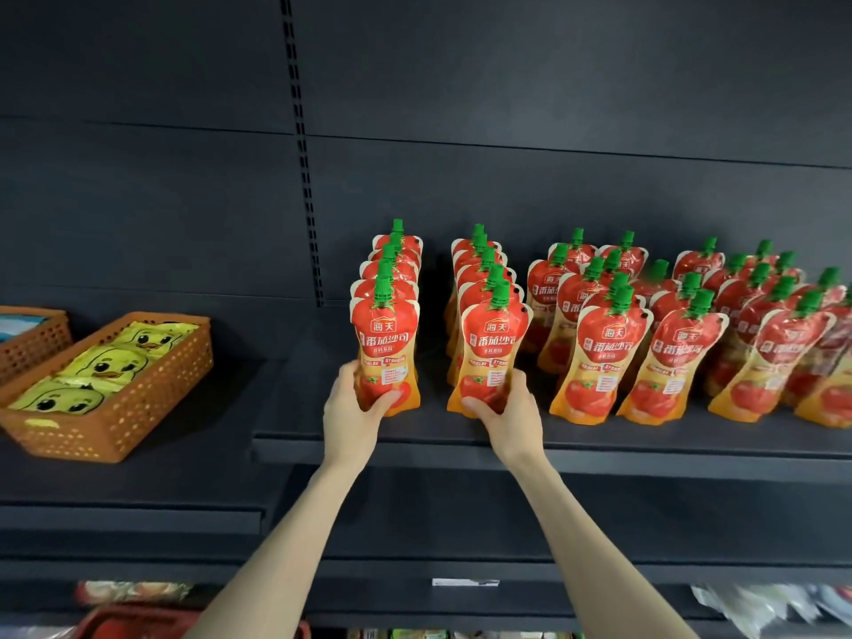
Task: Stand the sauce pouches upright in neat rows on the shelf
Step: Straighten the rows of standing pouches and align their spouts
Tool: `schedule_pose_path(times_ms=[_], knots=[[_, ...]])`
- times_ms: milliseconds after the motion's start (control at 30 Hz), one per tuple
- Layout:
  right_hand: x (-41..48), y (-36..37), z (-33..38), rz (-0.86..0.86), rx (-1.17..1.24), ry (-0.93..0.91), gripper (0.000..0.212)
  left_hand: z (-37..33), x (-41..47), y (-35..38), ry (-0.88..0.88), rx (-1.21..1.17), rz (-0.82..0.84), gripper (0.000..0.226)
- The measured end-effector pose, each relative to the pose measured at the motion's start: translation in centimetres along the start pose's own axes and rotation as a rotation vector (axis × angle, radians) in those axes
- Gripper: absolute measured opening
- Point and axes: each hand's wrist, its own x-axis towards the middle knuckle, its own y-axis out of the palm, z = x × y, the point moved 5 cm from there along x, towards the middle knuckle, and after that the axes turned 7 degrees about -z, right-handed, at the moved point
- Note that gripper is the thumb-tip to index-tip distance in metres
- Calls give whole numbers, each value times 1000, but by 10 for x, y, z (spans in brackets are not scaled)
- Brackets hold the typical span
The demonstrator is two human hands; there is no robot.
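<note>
Red and orange tomato sauce pouches with green caps stand upright on the dark shelf (599,447). My left hand (352,410) grips the lower part of the front pouch (385,336) of the leftmost row. My right hand (509,417) grips the bottom of the front pouch (495,343) of the second row. Both of these rows run straight back. To the right, more pouches (599,357) stand in looser rows, some leaning, out to the right edge of the view.
An orange plastic basket (138,403) with yellow duck-print packets sits on the lower shelf at left, beside a second orange basket (32,334). The dark back panel has a slotted upright (304,177). Other goods show blurred on the bottom shelf.
</note>
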Motion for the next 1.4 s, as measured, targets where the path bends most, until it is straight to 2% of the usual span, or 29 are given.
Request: schedule_pose_path(times_ms=[267, 900, 1233, 1400], knots=[[-1, 0, -2, -21, -161, -12, 63, 9, 4, -1, 42, 92, -32, 60], [-1, -3, -6, 1, -100, 11, 62, 15, 4, -2, 87, 118, -16, 58], [-4, -6, -7, -17, -74, -6, 77, 16, 3, -5, 77, 122, -21, 63], [-5, -5, -6, -9, -106, -23, 72, 15, 2, -5, 81, 116, -29, 60]])
